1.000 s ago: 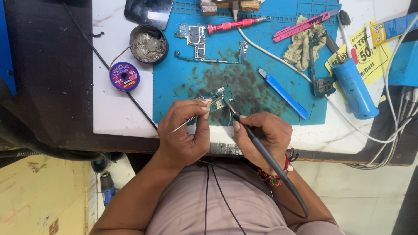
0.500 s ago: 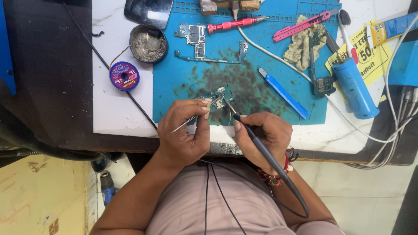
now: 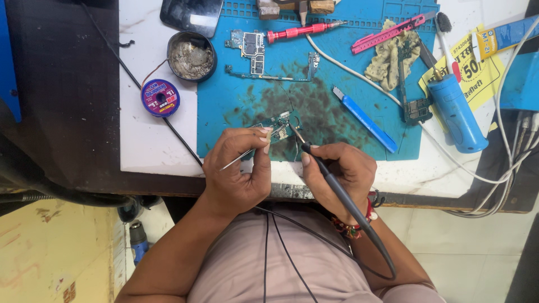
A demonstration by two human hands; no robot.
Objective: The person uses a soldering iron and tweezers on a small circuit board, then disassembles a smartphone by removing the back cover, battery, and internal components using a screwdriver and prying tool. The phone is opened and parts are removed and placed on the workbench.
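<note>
My left hand [image 3: 238,168] pinches thin metal tweezers [image 3: 242,157], whose tips point at a small green circuit board [image 3: 276,124] lying on the blue work mat [image 3: 236,95]. My right hand [image 3: 341,171] grips a dark soldering iron [image 3: 331,185] like a pen. The iron's tip touches the small board's right edge, and its cable loops back past my wrist toward my body. Both hands rest at the near edge of the mat.
Farther back on the mat lie a larger phone board [image 3: 252,47], a red screwdriver [image 3: 300,31], a pink tool [image 3: 387,35], a blue pen-like tool [image 3: 365,119] and a crumpled cloth [image 3: 390,53]. A tin of solder wool [image 3: 191,53] and a solder spool [image 3: 160,97] sit to the left; a blue cylinder [image 3: 456,112] stands right.
</note>
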